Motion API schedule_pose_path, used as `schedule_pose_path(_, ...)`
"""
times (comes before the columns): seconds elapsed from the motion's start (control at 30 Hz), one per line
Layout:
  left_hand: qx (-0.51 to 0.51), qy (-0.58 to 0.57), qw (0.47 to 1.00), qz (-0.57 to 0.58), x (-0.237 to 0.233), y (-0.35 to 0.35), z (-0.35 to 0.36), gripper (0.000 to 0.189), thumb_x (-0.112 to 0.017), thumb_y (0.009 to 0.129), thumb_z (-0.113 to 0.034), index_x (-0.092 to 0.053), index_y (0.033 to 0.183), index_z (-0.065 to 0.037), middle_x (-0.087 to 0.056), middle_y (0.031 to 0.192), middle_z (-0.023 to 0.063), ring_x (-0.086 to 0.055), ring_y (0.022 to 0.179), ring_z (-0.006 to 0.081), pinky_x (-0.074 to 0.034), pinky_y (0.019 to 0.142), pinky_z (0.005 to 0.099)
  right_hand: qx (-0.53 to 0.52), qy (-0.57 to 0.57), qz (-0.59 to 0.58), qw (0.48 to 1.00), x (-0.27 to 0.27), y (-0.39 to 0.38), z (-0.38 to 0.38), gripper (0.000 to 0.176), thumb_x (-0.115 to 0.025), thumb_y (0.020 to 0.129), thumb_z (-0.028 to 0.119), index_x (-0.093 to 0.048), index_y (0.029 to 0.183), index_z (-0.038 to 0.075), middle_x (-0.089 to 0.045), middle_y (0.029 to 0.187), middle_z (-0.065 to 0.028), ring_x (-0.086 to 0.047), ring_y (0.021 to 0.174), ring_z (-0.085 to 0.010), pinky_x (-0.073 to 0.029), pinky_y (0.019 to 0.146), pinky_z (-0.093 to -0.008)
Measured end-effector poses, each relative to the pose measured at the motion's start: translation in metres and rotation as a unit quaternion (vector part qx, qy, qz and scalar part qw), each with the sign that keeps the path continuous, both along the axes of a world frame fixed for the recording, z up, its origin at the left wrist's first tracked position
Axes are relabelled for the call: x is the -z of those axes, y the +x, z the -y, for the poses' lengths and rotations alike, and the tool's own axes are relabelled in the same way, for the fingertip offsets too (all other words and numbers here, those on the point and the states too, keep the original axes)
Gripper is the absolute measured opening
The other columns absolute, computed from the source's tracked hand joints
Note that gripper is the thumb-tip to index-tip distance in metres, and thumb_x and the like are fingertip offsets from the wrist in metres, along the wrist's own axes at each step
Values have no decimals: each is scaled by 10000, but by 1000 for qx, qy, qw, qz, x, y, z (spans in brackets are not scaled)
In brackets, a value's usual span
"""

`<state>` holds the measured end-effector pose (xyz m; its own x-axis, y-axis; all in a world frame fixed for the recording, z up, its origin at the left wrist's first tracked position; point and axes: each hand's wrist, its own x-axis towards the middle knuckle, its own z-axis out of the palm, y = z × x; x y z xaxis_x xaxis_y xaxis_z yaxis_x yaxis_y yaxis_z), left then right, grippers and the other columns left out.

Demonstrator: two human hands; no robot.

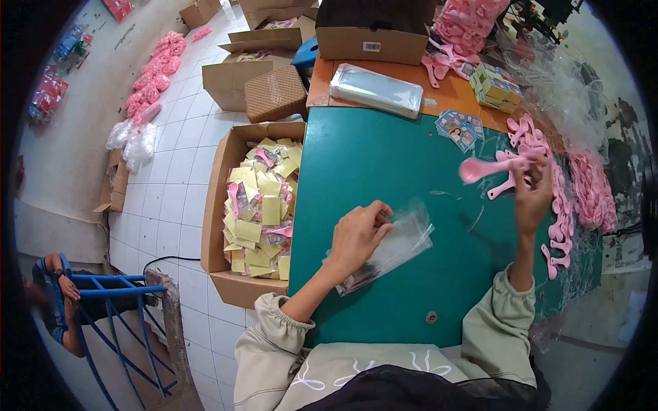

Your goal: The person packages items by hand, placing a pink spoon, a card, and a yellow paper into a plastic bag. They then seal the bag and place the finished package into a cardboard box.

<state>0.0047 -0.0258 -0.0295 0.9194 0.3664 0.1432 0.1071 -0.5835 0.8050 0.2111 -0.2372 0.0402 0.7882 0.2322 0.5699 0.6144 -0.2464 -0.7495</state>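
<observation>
Pink plastic spoon (488, 169), pinched in the right hand (533, 186) over the green tabletop (384, 157), lies crosswise, bowl leftward. Clear, flat plastic bags (410, 240) slant beneath the nearer, half-curled left hand (356, 238); I cannot tell its hold.

Pink spoon (488, 169): plastic, glossy, one pc, in R hand (534, 188), gripped at handle end. Roughly horiz., bowl pointing L, handle running R into fingers; held above green tbl (384, 157), R side.

Clear bags (408, 241): thin transp. plastic, flat pile, lying diag. on tbl approx. center, far end up-R w/ film ruffled, near end darker, partly hidden under L hand (358, 236).
</observation>
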Motion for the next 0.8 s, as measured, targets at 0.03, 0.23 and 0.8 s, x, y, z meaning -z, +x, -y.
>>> schedule_pose_path(0.03, -1, -15, 1000, -20, -2, 0, 0, 175, -672, 778, -99, -594, 925, -46, -663, 805, 84, -638, 763, 246, -493, 652, 334, -25, -22, -18, 999, 4, -16, -6, 199, -659, 829, 79, -556, 993, 36, -601, 800, -32, -581, 766, -93, -446, 650, -235)
schedule_pose_path(0.23, 13, -26, 999, -23, -8, -2, -8, 125, -656, 811, -115, -605, 871, -18, -676, 942, 111, -653, 851, 243, -511, 702, 320, -139, -159, -18, 977, 24, -62, -34, 216, -685, 794, 65, -544, 943, -1, -608, 760, -82, -615, 694, -145, -473, 610, -261)
schedule_pose_path(0.8, 52, -451, 889, -65, -17, 1, -13, 300, -657, 844, -94, -507, 1089, -8, -684, 898, 126, -631, 851, 115, -482, 792, 250, -77, 7, -121, 990, 8, -64, -41, 183, -653, 841, 62, -506, 931, 1, -628, 802, -76, -614, 788, -123, -486, 694, -242)
